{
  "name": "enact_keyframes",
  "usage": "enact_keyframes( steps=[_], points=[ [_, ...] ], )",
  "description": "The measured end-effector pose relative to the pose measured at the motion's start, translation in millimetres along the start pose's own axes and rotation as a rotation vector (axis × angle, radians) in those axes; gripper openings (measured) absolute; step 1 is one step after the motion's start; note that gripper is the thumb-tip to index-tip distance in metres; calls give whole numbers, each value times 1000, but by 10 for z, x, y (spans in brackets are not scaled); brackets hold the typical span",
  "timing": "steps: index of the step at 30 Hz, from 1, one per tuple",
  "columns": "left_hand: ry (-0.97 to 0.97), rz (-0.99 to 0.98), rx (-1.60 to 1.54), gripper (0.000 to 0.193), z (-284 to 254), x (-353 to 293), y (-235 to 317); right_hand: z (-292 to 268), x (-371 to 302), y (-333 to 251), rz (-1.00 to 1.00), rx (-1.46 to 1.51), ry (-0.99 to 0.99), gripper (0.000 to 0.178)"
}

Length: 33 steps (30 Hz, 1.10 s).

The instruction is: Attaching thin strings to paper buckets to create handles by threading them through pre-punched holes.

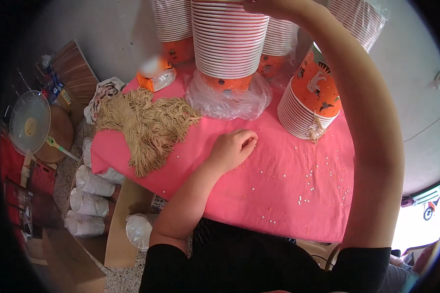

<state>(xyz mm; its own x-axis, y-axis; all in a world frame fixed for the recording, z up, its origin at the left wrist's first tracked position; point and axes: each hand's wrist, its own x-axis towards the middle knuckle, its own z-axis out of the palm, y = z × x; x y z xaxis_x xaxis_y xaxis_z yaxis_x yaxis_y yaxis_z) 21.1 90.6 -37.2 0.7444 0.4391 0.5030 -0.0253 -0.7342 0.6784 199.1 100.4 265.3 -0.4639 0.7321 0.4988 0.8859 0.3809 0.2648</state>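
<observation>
A tall stack of nested paper buckets (230, 44), white-rimmed with orange printed sides, stands in crumpled clear plastic (230, 100) at the table's far side. Reaching up to its top rim is my right hand (274, 7), its fingers curled at the topmost bucket and partly cut off by the picture's edge. My left hand (233, 149) is over the pink cloth (278, 195), thumb and fingers pinched together; whatever is between them is hidden. To the right, orange buckets (310, 100) are nested rim-down, with tan string (317, 129) hanging over the rims. A heap of tan cords (146, 127) lies left.
Small white bits (303, 200) are scattered across the right of the cloth. An orange-and-clear package (155, 79) sits behind the cords. More bucket stacks (173, 22) stand against the wall. Wrapped white stacks (90, 201), a cardboard box (127, 219) and a fan (30, 122) are at left.
</observation>
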Motion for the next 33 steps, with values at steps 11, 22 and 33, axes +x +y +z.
enact_keyframes(
  steps=[11,22,33],
  points=[
    [153,-35,-43,15,-41,54,-8,-127,15,126,297,-108,403,14],
    [663,-284,-795,37,-302,161,-307,-636,-1454,-488,118,212,666,34],
    [347,-110,-768,92,-145,34,-470,384,-2140,-1111,261,628,422,28]
  ],
)
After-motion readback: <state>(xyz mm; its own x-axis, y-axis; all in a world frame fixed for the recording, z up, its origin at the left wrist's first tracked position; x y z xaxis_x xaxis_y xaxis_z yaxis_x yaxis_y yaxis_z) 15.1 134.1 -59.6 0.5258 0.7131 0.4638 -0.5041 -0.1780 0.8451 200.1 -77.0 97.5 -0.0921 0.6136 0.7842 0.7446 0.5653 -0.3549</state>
